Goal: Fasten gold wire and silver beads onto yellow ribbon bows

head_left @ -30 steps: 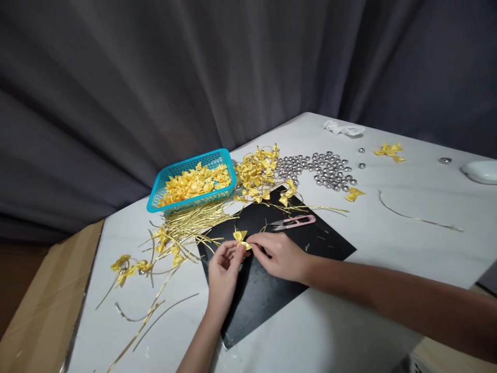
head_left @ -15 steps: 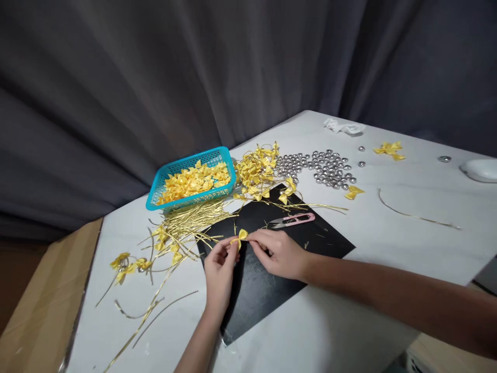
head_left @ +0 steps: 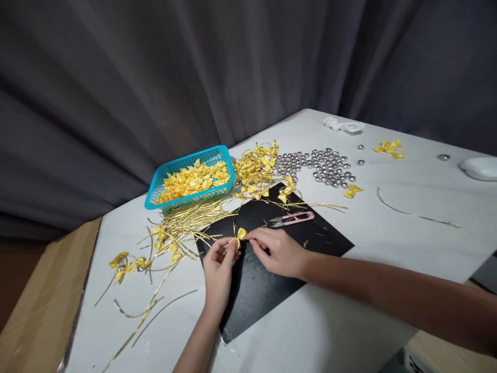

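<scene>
Above the black mat (head_left: 256, 305), my left hand (head_left: 220, 261) pinches a yellow ribbon bow (head_left: 241, 233) between thumb and fingers. My right hand (head_left: 275, 251) is closed just right of the bow, its fingertips pinching the end of a thin gold cord. A loop of that cord (head_left: 234, 220) rises behind the bow. Thread snips with a pink handle (head_left: 298, 218) lie on the mat beyond my right hand. To the left is a heap of loose gold cords (head_left: 194, 217).
A blue basket (head_left: 150, 194) holds many yellow bows. Beside it lies a pile of corded bows (head_left: 254, 168), then scattered silver beads (head_left: 330, 167). A white dish (head_left: 479, 169) sits at the right edge, a crumpled white tissue (head_left: 344, 125) at the back, and cardboard (head_left: 50, 290) at left.
Both hands keep the same grip on the bow and cord, with hardly any movement. The whole view has shifted very slightly.
</scene>
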The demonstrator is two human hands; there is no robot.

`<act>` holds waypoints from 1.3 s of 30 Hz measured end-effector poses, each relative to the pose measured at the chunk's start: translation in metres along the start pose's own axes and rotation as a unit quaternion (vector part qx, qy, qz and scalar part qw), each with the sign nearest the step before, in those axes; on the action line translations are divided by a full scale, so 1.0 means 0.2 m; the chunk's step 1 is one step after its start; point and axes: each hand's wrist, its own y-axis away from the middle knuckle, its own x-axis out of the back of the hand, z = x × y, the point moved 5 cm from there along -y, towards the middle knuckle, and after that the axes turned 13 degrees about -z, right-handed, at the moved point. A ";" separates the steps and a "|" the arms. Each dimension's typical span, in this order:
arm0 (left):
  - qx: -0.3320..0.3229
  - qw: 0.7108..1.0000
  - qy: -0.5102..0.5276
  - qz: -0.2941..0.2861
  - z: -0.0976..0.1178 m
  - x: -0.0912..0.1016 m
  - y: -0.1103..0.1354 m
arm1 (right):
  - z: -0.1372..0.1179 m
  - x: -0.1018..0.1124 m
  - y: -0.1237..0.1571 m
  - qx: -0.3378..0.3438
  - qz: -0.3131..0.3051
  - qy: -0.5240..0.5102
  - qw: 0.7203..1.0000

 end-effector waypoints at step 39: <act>0.083 0.816 0.522 -0.234 0.42 -0.13 0.19 | 0.04 0.09 0.01 -0.011 0.122 0.004 0.992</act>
